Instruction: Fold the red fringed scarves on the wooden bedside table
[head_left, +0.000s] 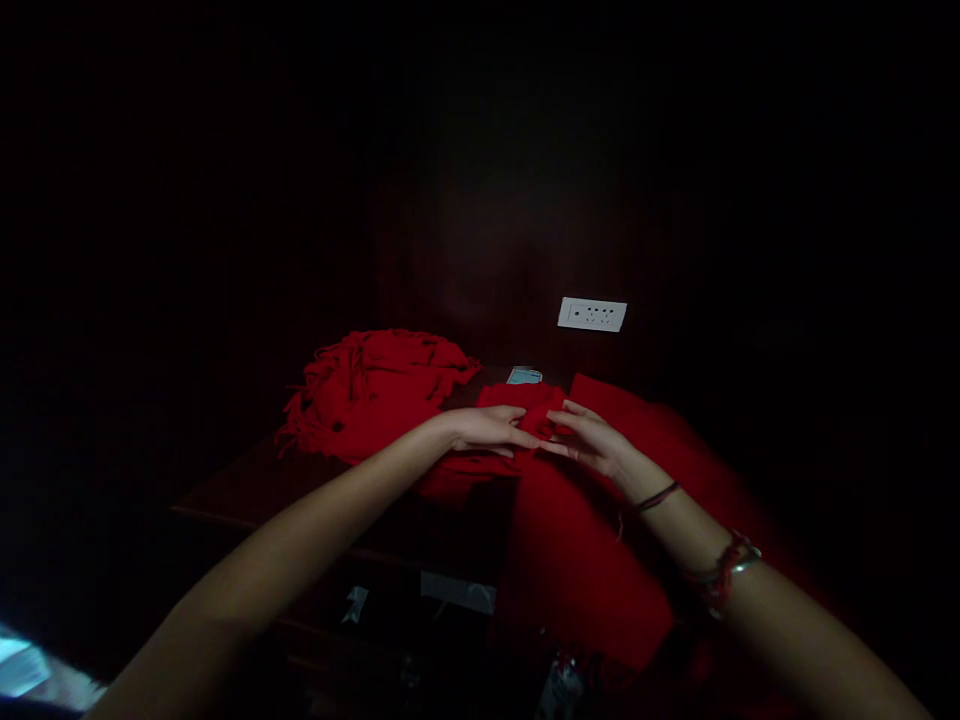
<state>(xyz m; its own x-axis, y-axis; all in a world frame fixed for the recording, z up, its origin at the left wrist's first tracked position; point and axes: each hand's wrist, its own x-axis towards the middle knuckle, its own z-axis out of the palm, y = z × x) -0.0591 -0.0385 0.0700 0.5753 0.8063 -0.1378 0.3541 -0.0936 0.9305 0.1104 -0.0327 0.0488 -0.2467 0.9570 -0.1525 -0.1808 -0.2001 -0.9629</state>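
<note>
A long red scarf (592, 540) lies over the dark table, and its fringed end hangs down in front. Both of my hands meet at a bunched part of this red cloth, near the middle of the view. My left hand (487, 428) comes in from the left with its fingers on the bunched fold. Opposite it, my right hand (592, 438) pinches the same fold between thumb and fingers. Left of my hands rests a heaped red fringed scarf (382, 385). Whether the heap and the hanging cloth are one piece, I cannot tell.
Behind the cloth lies a small light-blue object (525, 375), perhaps a phone. A white socket plate (592, 314) is on the dark wall. The table's edge (217, 515) shows at left. Below are pale strips (459, 590) and a bright patch (22, 665). Most surroundings are too dark to make out.
</note>
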